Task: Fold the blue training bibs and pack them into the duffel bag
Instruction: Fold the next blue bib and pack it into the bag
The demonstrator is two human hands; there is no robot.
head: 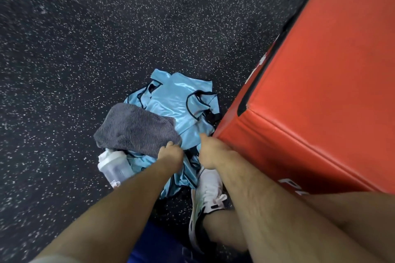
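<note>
Outstretched left hand (170,152), right hand (210,152) grip bibs (171,100).

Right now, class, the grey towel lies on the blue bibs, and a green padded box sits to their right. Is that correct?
Not quite: the head view shows the padded box is orange-red, not green. The grey towel does lie on the blue bibs, and the box sits to their right.
</note>
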